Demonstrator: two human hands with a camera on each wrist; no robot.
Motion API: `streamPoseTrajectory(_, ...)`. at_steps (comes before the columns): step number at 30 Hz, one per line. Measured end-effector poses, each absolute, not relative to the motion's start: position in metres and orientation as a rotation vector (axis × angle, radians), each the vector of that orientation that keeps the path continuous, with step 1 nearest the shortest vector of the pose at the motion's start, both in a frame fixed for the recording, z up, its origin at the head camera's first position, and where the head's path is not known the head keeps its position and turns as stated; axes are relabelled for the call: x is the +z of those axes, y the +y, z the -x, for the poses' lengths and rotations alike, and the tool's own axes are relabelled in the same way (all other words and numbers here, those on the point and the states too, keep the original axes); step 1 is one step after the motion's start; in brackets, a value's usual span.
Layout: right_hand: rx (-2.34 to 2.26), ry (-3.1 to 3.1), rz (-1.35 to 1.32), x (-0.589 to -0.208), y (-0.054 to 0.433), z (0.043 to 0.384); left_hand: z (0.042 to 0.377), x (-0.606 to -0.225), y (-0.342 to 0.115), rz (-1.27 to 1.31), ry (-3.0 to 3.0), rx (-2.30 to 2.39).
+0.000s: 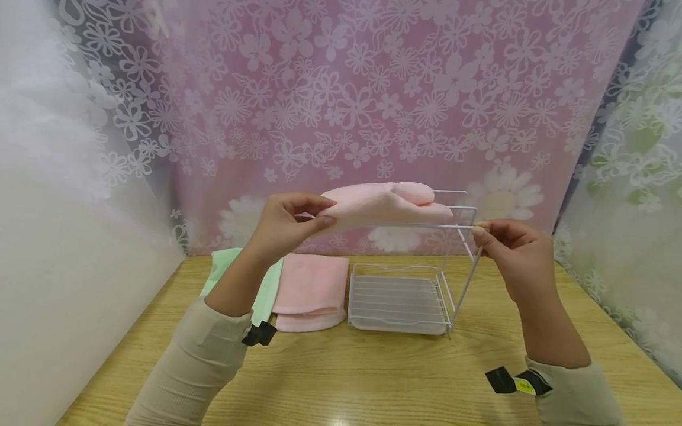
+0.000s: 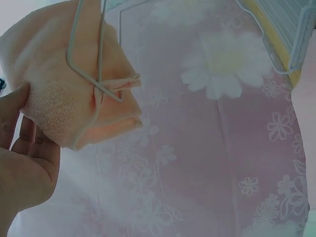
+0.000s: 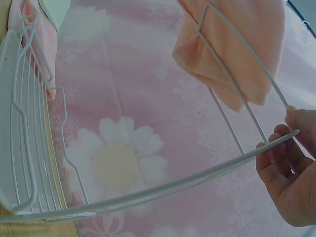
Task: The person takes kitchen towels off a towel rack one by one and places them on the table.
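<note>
A folded pink towel [image 1: 373, 204] lies over the upper bars of a white wire rack [image 1: 442, 226]. My left hand [image 1: 285, 228] pinches the towel's left end between thumb and fingers. In the left wrist view, the towel's folded layers [image 2: 54, 106] show beside the bent wire ends. At the rack's upper right corner, my right hand [image 1: 524, 254] pinches the wire between thumb and fingers. The right wrist view shows the fingers [image 3: 279, 170] around the rail, with the towel hanging farther along the bars.
A grey tray [image 1: 394, 302] with wire guards forms the rack's base on the wooden table [image 1: 383, 373]. Left of it lie a folded pink towel [image 1: 311, 287] and a green towel [image 1: 266, 293]. A flowered curtain [image 1: 351, 118] hangs behind.
</note>
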State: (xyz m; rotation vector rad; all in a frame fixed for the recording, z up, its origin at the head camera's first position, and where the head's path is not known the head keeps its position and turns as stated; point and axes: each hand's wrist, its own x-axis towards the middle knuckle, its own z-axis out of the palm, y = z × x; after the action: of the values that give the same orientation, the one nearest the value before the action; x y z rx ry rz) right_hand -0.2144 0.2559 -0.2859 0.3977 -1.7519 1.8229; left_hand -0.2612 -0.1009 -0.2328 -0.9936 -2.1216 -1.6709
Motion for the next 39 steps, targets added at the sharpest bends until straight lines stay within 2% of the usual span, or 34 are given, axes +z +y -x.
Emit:
streamPoseTrajectory(25,1.779,-1.793,-0.364,-0.286,0.256,0.214,0.253,-0.246,-0.124,0.878,-2.077,-1.818)
streamPoseTrajectory(39,1.783,-1.782,-0.375,-0.286,0.256,0.214,0.256,-0.258,-0.136,0.942,-2.011,-1.934)
